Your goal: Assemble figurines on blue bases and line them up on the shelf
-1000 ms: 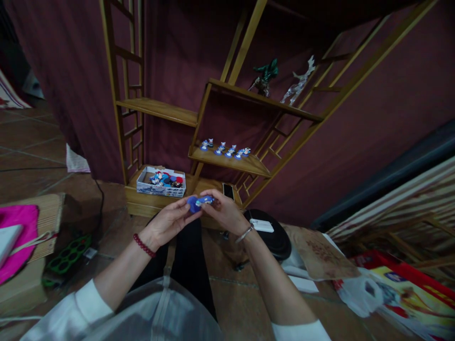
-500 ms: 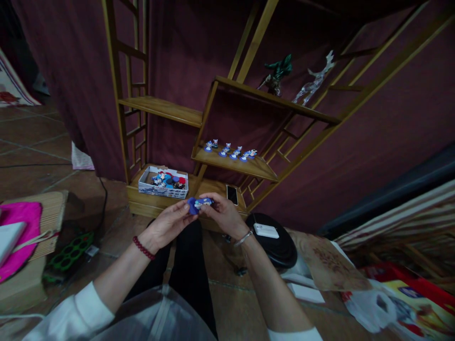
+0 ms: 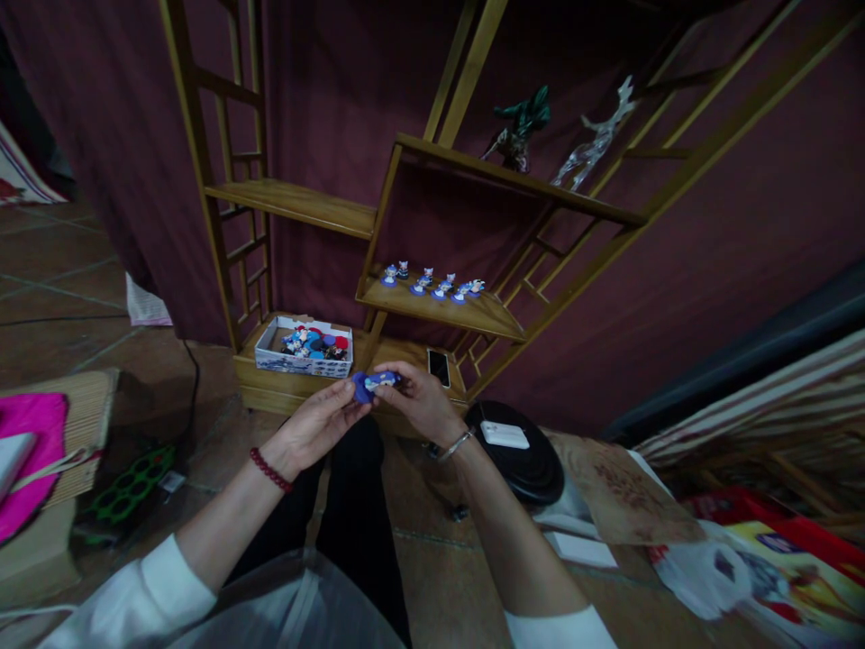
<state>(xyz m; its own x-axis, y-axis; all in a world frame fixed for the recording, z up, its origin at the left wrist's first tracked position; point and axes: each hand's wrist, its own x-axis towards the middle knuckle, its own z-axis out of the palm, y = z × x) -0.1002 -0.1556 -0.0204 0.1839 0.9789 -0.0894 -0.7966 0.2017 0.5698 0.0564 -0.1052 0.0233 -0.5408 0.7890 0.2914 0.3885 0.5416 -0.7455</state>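
Both hands hold one small figurine (image 3: 379, 381) with a purple-blue round base, lying sideways in front of the shelf unit. My left hand (image 3: 325, 422), with a red bead bracelet at the wrist, pinches the base. Fingers of my right hand (image 3: 423, 401) close around the figurine's upper end and hide part of it. Beyond them, an open cardboard box (image 3: 304, 365) of loose figurines and coloured round bases sits on the bottom board. Several similar figurines (image 3: 442, 288) stand upright in two rows on the middle shelf (image 3: 473, 315).
A phone (image 3: 439, 368) lies on the bottom board. Higher up stand a green statuette (image 3: 523, 126) and a clear deer ornament (image 3: 595, 140). At right are a black round stool (image 3: 533, 469) with a white device (image 3: 505, 435) and plastic bags (image 3: 703, 577).
The view has shifted slightly, so the shelf sits a little further left. Both hands still hold the figurine, which is turned slightly between the fingers.
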